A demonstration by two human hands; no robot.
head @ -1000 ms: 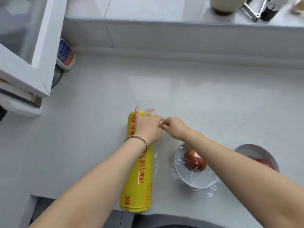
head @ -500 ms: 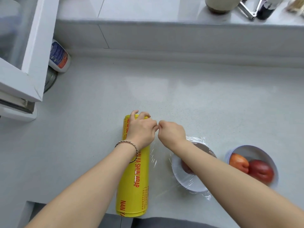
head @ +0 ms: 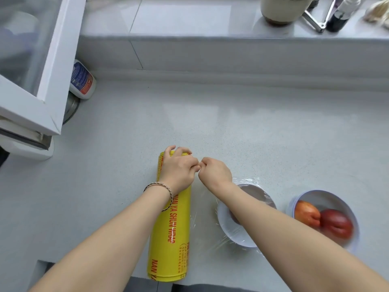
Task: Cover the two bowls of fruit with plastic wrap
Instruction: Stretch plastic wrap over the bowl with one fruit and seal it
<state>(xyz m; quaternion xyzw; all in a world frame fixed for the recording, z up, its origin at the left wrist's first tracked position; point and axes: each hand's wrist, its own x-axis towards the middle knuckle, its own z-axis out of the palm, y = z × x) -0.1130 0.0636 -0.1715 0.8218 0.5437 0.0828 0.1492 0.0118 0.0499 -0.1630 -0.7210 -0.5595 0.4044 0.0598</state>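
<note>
A long yellow roll of plastic wrap [head: 169, 234] lies on the grey counter, pointing away from me. My left hand [head: 179, 169] grips its far end, and its thumb and fingers meet my right hand [head: 213, 172], which pinches the clear film [head: 196, 220] at its far edge. The film runs from the roll over a white bowl [head: 231, 230], which my right forearm partly hides. To the right stands a second white bowl [head: 328, 201] with two red-orange fruits [head: 322, 219], with no film over it.
A white window frame [head: 37, 85] juts over the counter at the left, with a white bottle [head: 82, 80] behind it. A raised ledge at the back carries a jar [head: 284, 9], a dark bottle [head: 341, 15] and a metal handle. The counter's front edge is near my elbows.
My hands have closed together at the roll's far end, the left fingers curling down from spread. The view shifted left, bringing the second bowl's fruit into sight.
</note>
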